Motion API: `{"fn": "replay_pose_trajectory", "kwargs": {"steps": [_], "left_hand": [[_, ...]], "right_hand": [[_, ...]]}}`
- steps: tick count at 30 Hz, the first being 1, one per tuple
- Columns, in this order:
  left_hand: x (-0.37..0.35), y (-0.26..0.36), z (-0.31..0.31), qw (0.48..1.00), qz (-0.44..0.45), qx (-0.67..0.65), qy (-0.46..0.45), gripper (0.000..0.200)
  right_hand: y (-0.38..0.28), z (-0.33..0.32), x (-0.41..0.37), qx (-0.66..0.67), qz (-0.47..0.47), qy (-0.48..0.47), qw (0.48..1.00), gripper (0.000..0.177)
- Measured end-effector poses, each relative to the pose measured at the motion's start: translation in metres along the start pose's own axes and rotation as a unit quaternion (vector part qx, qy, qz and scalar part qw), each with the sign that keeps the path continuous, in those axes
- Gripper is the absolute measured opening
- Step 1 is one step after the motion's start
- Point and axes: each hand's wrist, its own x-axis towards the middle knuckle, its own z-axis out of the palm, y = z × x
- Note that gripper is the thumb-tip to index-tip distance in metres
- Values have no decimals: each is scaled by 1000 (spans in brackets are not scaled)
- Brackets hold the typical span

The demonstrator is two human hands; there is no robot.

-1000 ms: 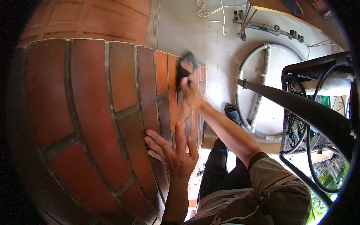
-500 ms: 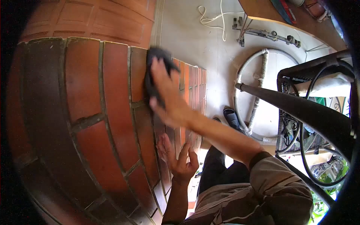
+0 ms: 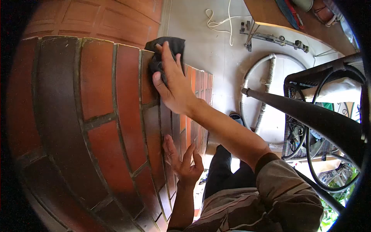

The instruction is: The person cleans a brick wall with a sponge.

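Note:
My right hand (image 3: 174,83) presses a crumpled black cloth (image 3: 176,45) against the brick wall (image 3: 99,79), close to the wall's far edge. Part of the cloth bunches under the fingers, and a flap sticks out past that edge. Lower down, my left hand (image 3: 183,160) is at the wall with its fingers spread and nothing in them. Its fingertips are at the brick face; whether they all touch cannot be made out. The bricks are red-orange and dark brown with grey mortar joints.
Beyond the wall is an orange-brown panelled door (image 3: 112,19). A white cord (image 3: 230,23) and a large wrapped ring (image 3: 244,83) lie on the pale floor. A thick black pole (image 3: 293,106) crosses at right, beside a dark wicker rack (image 3: 291,131) and a wooden table (image 3: 266,17).
My right hand and the cloth have shifted up to the wall's far edge, and the cloth now juts past it. My left hand stays nearly in place. The view has shifted slightly.

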Motion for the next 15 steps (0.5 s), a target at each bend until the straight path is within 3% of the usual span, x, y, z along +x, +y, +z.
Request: {"fn": "replay_pose_trajectory", "kwargs": {"steps": [5, 8, 10, 12, 15], "left_hand": [[-3, 0, -1, 1000, -1, 8, -9, 16], [2, 5, -6, 999, 39, -28, -5, 15], [-4, -3, -4, 1000, 13, -22, -16, 17], [1, -3, -6, 1000, 9, 9, -3, 23], [-14, -11, -4, 999, -10, -45, -17, 25]], "right_hand": [[-20, 1, -75, -26, -24, -89, 995, 70], [-18, -13, -109, 102, 37, -187, 976, 76], [-34, -19, -88, 315, 213, -104, 919, 80], [-28, -11, -54, 406, 155, -12, 900, 86], [-64, 2, -39, 109, -9, -84, 990, 84]]}}
